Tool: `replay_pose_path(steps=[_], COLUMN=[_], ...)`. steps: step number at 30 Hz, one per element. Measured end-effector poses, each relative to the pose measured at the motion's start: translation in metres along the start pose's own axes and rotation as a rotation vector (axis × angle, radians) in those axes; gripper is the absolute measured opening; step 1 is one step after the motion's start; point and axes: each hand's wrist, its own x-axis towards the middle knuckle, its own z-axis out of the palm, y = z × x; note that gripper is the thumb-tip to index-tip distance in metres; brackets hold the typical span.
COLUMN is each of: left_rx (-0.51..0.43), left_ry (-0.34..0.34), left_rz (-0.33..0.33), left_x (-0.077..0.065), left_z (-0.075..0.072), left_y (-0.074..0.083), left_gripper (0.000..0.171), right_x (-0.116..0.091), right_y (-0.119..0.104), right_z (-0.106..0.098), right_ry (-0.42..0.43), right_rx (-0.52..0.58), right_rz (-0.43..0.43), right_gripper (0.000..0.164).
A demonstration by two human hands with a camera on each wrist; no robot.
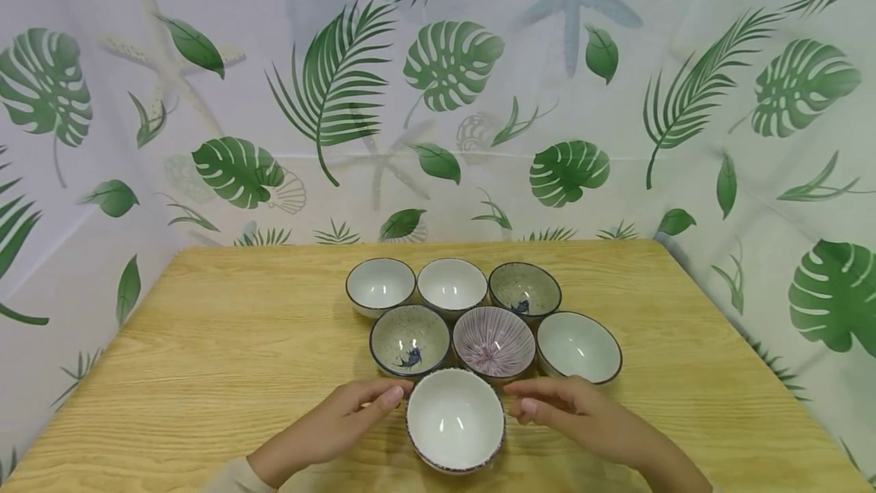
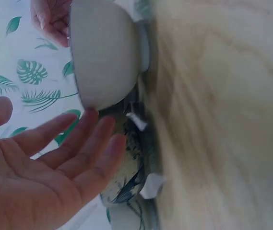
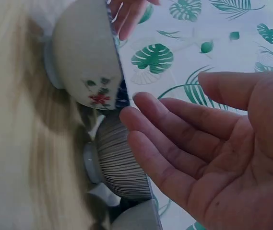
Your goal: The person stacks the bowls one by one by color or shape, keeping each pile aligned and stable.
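at the near edge of the wooden table we are flanking the white bowl with both hands. to its left, our left hand is lying with fingers straight and relaxed, fingertips just beside the rim and holding nothing; the left wrist view is showing the palm turned toward the bowl's outer wall. the bowl is standing upright, closest to us, just in front of the speckled fish bowl and the pink striped bowl. we are judging it glazed ceramic: stiff, smooth, likely slippery, moderately heavy and breakable, so cupping both sides of the wall under the rim looks the safest hold. to its right, our right hand is likewise spread loosely, gripping nothing, fingers near the rim. behind, four more bowls are crowding close, some touching, leaving little room. the table is looking flat and bare around the cluster, and a leaf-printed curtain is enclosing the space.
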Motion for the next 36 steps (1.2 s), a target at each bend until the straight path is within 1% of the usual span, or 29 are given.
replay_pose_path(steps=[3, 5, 6, 8, 11, 14, 16, 18, 22, 24, 25, 28, 31, 34, 36], left_rx=[-0.043, -0.108, -0.142, -0.200, -0.277, -0.319, -0.351, -0.414, -0.636, -0.732, -0.763, -0.805, -0.831, -0.859, -0.884], left_ry=[-0.030, -0.032, -0.026, -0.002, 0.049, 0.095, 0.128, 0.163, 0.210, 0.221, 0.225, 0.247, 0.254, 0.252, 0.245], left_rz=[-0.005, -0.020, -0.026, -0.037, -0.075, -0.104, -0.117, -0.128, -0.146, -0.159, -0.165, -0.193, -0.207, -0.220, -0.229], left_x=[0.002, 0.005, 0.007, 0.012, 0.019, 0.026, 0.031, 0.035, 0.041, 0.044, 0.045, 0.051, 0.058, 0.065, 0.069], left_z=[-0.012, -0.019, -0.022, -0.029, -0.036, -0.041, -0.043, -0.044, -0.045, -0.045, -0.044, -0.043, -0.043, -0.043, -0.042], left_y=[0.005, 0.009, 0.011, 0.014, 0.016, 0.017, 0.017, 0.017, 0.017, 0.017, 0.017, 0.017, 0.017, 0.017, 0.017], left_gripper=[0.044, 0.046, 0.048, 0.052, 0.059, 0.063, 0.064, 0.065, 0.065, 0.064, 0.063, 0.061, 0.059, 0.058, 0.058], right_x=[0.004, 0.008, 0.009, 0.013, 0.018, 0.024, 0.028, 0.034, 0.049, 0.055, 0.059, 0.067, 0.077, 0.090, 0.100], right_y=[-0.005, -0.008, -0.010, -0.013, -0.016, -0.017, -0.016, -0.017, -0.017, -0.016, -0.016, -0.013, -0.012, -0.010, -0.010], right_z=[-0.008, -0.012, -0.014, -0.018, -0.025, -0.034, -0.039, -0.044, -0.050, -0.051, -0.052, -0.054, -0.056, -0.058, -0.059], right_ry=[0.012, 0.038, 0.060, 0.099, 0.161, 0.206, 0.226, 0.231, 0.263, 0.290, 0.306, 0.331, 0.357, 0.372, 0.366], right_rx=[0.027, 0.063, 0.078, 0.110, 0.161, 0.215, 0.284, 0.389, 0.596, 0.665, 0.694, 0.754, 0.806, 0.795, 0.747], right_rz=[-0.026, -0.030, -0.009, 0.029, 0.081, 0.102, 0.120, 0.150, 0.212, 0.237, 0.245, 0.252, 0.223, 0.189, 0.175], right_gripper=[0.033, 0.035, 0.036, 0.041, 0.049, 0.053, 0.055, 0.056, 0.057, 0.056, 0.055, 0.053, 0.051, 0.052, 0.052])
